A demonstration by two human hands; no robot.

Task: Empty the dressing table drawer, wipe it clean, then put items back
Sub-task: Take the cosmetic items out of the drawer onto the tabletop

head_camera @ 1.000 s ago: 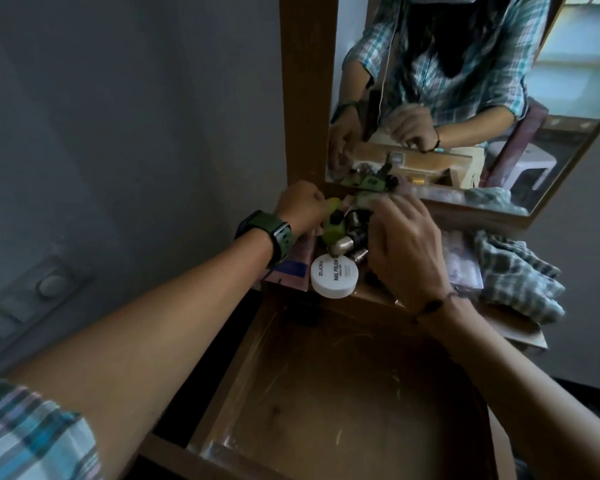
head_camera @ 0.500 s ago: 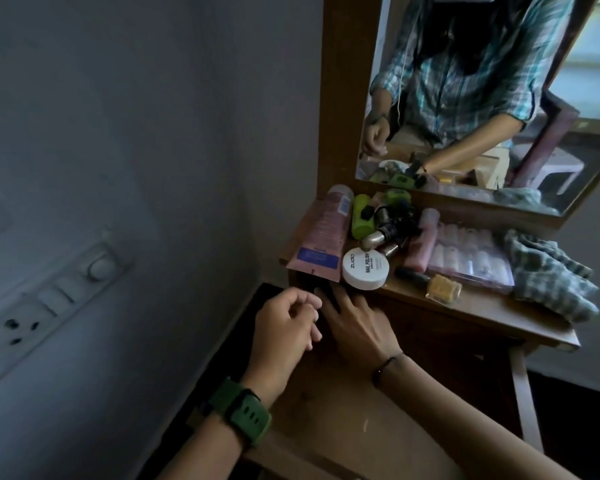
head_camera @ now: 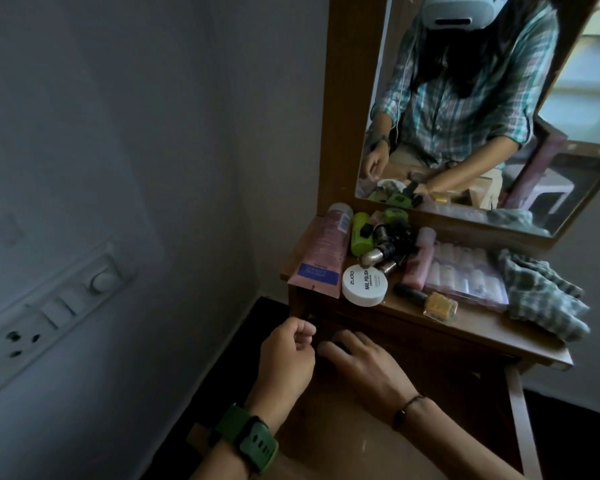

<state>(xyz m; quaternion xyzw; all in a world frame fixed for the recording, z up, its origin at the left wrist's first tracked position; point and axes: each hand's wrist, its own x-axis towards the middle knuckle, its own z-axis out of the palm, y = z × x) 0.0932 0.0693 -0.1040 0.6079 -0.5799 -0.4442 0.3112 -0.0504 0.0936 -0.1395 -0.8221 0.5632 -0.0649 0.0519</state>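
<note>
Head view: the drawer (head_camera: 388,455) stands pulled out at 6 o'clock, and its visible floor looks bare, so emptying seems done or nearly so. The left hand (head_camera: 286,358) hovers at 7 o'clock with fingers curled loosely; I cannot tell whether it pinches anything. The right hand (head_camera: 364,367) reaches toward the drawer's dark back, fingers spread narrowly; its tips are in shadow. The tabletop (head_camera: 465,327) carries the removed things: pink tube (head_camera: 323,252), white jar (head_camera: 364,285), yellow nail polish (head_camera: 437,304). The checked cloth (head_camera: 541,294) lies at 3 o'clock, away from both hands, so wiping and refilling likely remain.
</note>
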